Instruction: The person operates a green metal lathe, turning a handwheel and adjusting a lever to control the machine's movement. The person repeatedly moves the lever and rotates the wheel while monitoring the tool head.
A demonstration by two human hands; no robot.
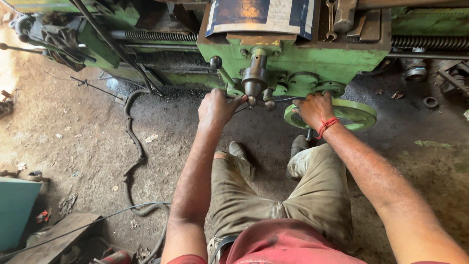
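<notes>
I stand at a green lathe carriage. My left hand is closed around a small metal crank handle that sticks out of the carriage front. My right hand, with a red thread on its wrist, grips the rim of a green handwheel. A black ball-ended lever stands just above my left hand. My legs in dusty khaki trousers and my shoes show below, between the arms.
The lathe's lead screw runs along the bed. A dark hose snakes over the dirty floor at the left. A teal box and scrap lie bottom left. Metal rings lie on the floor at right.
</notes>
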